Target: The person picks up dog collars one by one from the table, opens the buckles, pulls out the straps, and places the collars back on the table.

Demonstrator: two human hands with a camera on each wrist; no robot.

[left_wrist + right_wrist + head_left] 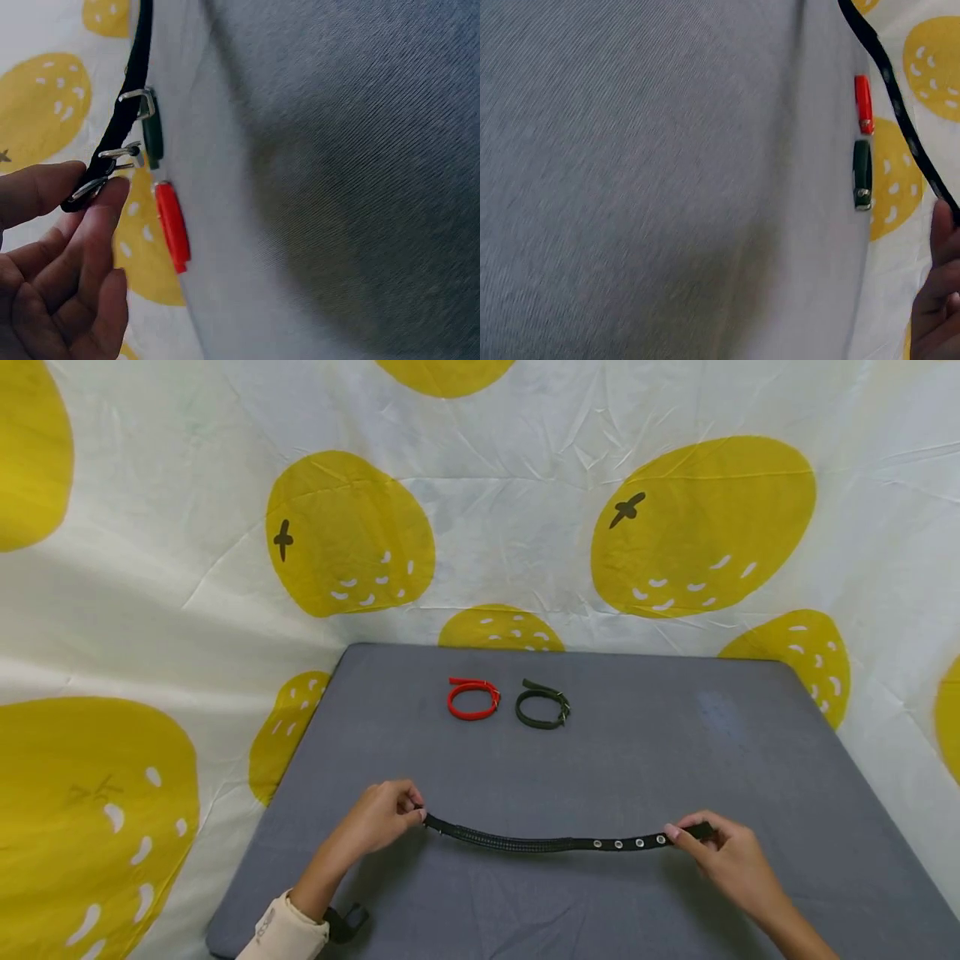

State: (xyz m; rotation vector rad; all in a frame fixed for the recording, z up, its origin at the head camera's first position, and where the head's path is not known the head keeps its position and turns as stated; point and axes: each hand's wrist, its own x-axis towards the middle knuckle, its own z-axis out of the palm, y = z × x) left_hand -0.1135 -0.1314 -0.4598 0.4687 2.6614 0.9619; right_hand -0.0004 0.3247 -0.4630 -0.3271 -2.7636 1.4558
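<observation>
A black collar [517,843] is stretched out between my two hands above the table, sagging slightly in the middle. My left hand [388,814] pinches its buckle end between thumb and fingers; the left wrist view shows the silver buckle [124,154] and metal loops there. At the other end, past a row of metal eyelets [618,844], my right hand [723,852] pinches the strap's tip. Farther back lie a red collar [472,716] and, to its right, a dark green collar [540,724], both buckled into rings.
The grey table [637,760] has rounded corners. Behind and beside it hangs a white cloth [510,527] printed with yellow fruit. A dark strap [347,922] hangs at the left wrist by the cream sleeve [285,931].
</observation>
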